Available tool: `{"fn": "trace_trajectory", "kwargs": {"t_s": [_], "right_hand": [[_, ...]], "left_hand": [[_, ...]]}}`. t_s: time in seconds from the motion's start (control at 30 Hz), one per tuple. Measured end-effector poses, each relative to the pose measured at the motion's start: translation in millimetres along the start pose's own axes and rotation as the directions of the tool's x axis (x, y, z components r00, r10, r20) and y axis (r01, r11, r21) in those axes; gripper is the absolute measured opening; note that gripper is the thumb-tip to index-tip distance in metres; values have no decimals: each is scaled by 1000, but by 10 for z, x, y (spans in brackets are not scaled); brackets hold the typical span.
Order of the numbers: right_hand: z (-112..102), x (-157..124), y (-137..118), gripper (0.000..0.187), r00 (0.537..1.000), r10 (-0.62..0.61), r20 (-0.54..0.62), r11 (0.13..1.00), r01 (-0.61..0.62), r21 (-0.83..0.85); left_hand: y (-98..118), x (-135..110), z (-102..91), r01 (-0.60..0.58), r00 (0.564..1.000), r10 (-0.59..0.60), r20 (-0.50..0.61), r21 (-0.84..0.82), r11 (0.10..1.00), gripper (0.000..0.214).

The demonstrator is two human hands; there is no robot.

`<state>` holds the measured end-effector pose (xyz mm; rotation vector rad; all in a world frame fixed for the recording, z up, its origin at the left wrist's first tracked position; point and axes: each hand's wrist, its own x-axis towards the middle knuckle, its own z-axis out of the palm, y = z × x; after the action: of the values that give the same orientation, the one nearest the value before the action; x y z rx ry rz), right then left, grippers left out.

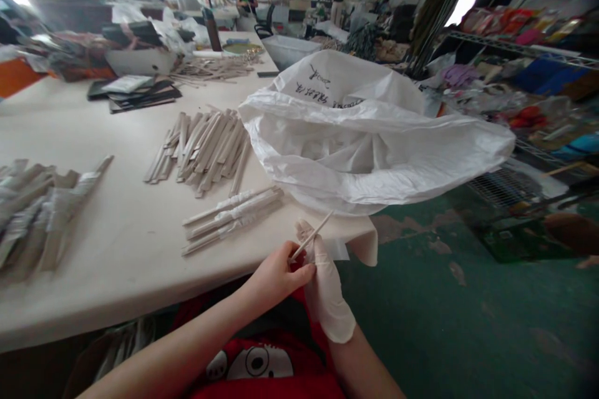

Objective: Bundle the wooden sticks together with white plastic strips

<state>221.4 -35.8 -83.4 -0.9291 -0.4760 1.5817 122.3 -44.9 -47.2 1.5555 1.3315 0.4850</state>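
Left hand: bare, low in the middle of the frame, the left hand (281, 271) is curled narrow, pinching the lower end of a thin pale stick (322, 227); its inner fingers I can't see from here.
Right hand: just beside it, the right hand (327, 287) wears a loose whitish glove; the stick slants across its fingers, and whether they grip it too I cannot tell.
Stick: it points up and right, its far tip in front of the table's edge, its near end partly lost among the fingers.
Wrapped bundles: left of the hands lie a few wrapped bundles (234, 221), side by side on the table (135, 262); the clear wrapping blurs how many pieces each has.
Loose pile: above those, a heap of flat pale strips (213, 146), overlapping too much to count.
Left edge: more wrapped strips (51, 218), cut off by the frame.
Sack: a big white sack (397, 168) gapes right of centre, over the table's corner; its bottom is hidden in folds, its dark writing upside down and hard to read.
Upper left: dark flat folders (145, 98), stacked; clutter behind them smears together.
Upper right: shelf goods (528, 28), bright but indistinct.
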Motion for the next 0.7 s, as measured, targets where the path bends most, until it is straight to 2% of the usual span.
{"fn": "trace_trajectory", "kwargs": {"t_s": [0.13,0.33,0.43,0.5,0.53,0.6,0.7], "right_hand": [[-10,-16,15,39,998,-52,-35,997,50,-59],[-82,-74,-101,34,997,-83,10,990,83,-118],[-104,-124,-209,37,1000,22,11,999,-22,-42],[-103,-181,-221,46,989,122,84,990,-128,68],[-99,-217,-202,48,979,154,131,982,-167,89],[-79,-293,-126,41,960,194,200,980,-201,14],[-23,-354,-14,23,957,217,192,973,-197,-118]], "left_hand": [[-37,58,11,-32,997,28,73,50,998,15],[-80,96,-50,0,999,5,-38,119,993,16],[-35,97,-164,70,996,-72,43,47,996,20],[27,110,-235,107,991,-107,80,10,994,23],[63,123,-259,108,992,-109,63,22,994,24],[133,160,-286,83,997,-81,-20,113,990,25],[204,202,-324,46,997,-27,-73,268,962,27]]}}
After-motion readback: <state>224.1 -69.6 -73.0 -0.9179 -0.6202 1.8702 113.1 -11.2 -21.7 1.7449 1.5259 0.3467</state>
